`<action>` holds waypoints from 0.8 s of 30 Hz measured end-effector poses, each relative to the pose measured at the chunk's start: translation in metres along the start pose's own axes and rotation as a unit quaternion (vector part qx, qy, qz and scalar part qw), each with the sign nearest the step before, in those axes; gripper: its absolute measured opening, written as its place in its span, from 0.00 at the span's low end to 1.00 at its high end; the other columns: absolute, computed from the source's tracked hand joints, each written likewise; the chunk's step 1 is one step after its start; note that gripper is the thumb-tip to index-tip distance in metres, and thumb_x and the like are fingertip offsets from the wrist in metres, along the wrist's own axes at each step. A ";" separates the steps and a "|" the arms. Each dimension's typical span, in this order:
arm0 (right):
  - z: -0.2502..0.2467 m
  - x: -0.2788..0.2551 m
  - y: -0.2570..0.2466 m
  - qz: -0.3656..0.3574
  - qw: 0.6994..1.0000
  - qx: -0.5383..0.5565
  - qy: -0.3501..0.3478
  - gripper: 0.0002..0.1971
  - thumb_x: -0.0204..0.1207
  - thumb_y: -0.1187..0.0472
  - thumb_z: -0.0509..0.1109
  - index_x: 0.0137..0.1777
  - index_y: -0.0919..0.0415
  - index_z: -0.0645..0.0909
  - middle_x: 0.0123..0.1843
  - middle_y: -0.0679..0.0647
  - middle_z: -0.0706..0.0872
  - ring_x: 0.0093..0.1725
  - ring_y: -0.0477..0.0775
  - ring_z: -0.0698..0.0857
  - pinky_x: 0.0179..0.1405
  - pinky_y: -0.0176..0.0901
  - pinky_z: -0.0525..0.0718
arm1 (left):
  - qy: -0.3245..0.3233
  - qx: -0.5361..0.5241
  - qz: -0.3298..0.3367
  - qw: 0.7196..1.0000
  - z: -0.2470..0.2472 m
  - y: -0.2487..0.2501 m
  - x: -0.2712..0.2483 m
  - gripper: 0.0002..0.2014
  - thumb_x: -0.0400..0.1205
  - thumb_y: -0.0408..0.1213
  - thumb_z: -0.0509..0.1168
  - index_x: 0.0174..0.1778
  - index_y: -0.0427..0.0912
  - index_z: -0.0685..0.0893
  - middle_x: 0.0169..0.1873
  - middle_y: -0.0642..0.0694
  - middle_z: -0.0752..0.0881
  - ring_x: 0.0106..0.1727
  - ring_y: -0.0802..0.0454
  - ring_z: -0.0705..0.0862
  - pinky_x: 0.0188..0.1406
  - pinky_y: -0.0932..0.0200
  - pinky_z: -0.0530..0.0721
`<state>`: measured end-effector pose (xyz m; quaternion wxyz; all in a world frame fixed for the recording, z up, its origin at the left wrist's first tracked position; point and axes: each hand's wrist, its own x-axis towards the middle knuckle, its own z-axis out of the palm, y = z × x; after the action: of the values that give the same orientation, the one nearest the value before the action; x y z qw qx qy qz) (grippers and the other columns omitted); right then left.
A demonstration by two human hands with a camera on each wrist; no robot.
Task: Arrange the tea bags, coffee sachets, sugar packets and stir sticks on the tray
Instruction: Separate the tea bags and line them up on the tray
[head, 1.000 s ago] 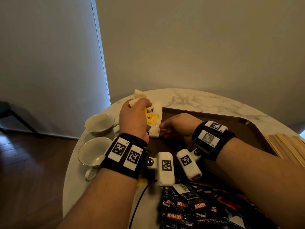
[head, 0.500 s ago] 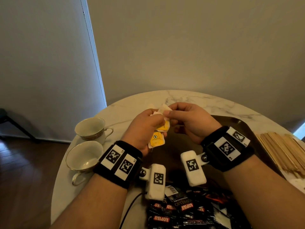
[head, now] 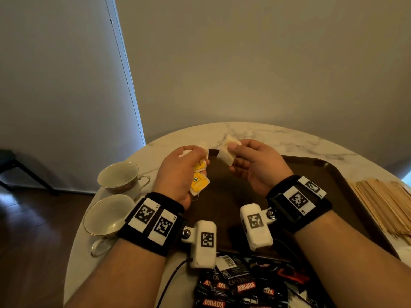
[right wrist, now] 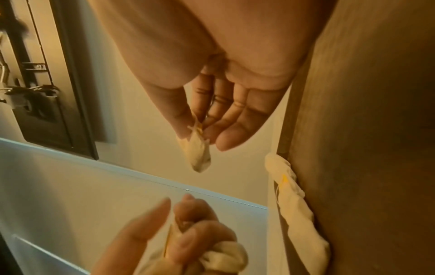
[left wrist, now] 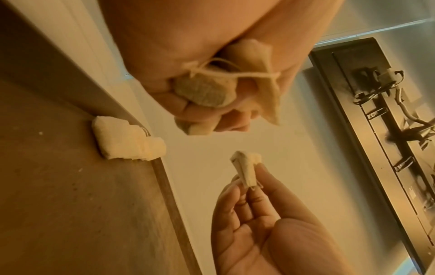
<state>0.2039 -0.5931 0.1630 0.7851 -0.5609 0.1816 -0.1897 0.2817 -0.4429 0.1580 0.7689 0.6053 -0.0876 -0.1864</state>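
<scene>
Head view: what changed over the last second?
Both hands lifted off the tray's far corner, met, then parted: the right hand now pinches a single tea bag taken from the bunch of tea bags in the left hand's grip. Unchanged: cups, stir sticks, coffee sachets; some bags lie at the tray corner.

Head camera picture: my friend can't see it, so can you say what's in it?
The left hand grips a bunch of white tea bags with yellow tags, while the right hand pinches one white tea bag above a dark brown tray on a round marble table. Two cream teacups sit left, pale wooden stir sticks right, black coffee sachets nearest.
</scene>
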 end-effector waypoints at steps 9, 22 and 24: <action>0.004 -0.001 0.006 -0.005 0.999 -0.022 -0.044 0.03 0.81 0.64 0.74 0.51 0.62 0.87 0.33 0.53 0.87 0.33 0.46 0.86 0.41 0.43 0.88 | 0.000 0.050 0.068 0.996 -0.002 -0.005 -0.001 0.05 0.76 0.28 0.79 0.41 0.41 0.91 0.29 0.46 0.86 0.26 0.55 0.81 0.28 0.61 0.82; 0.015 -0.004 0.009 -0.069 0.992 -0.067 -0.076 0.06 0.85 0.60 0.71 0.46 0.58 0.87 0.44 0.57 0.89 0.43 0.50 0.87 0.43 0.45 0.89 | -0.053 0.034 0.097 0.993 0.000 -0.006 -0.003 0.13 0.72 0.28 0.82 0.50 0.30 0.90 0.33 0.44 0.90 0.31 0.57 0.87 0.31 0.63 0.84; 0.016 -0.005 0.008 -0.070 0.992 -0.076 -0.077 0.09 0.87 0.60 0.68 0.49 0.58 0.89 0.45 0.54 0.91 0.46 0.50 0.89 0.45 0.45 0.88 | -0.045 0.035 0.106 0.993 -0.002 -0.006 -0.001 0.13 0.72 0.28 0.82 0.49 0.29 0.89 0.30 0.47 0.89 0.30 0.58 0.86 0.31 0.64 0.83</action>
<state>0.2081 -0.5758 0.1608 0.7367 -0.6432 0.0948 -0.1857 0.2801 -0.4416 0.1521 0.7582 0.6097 -0.1924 -0.1278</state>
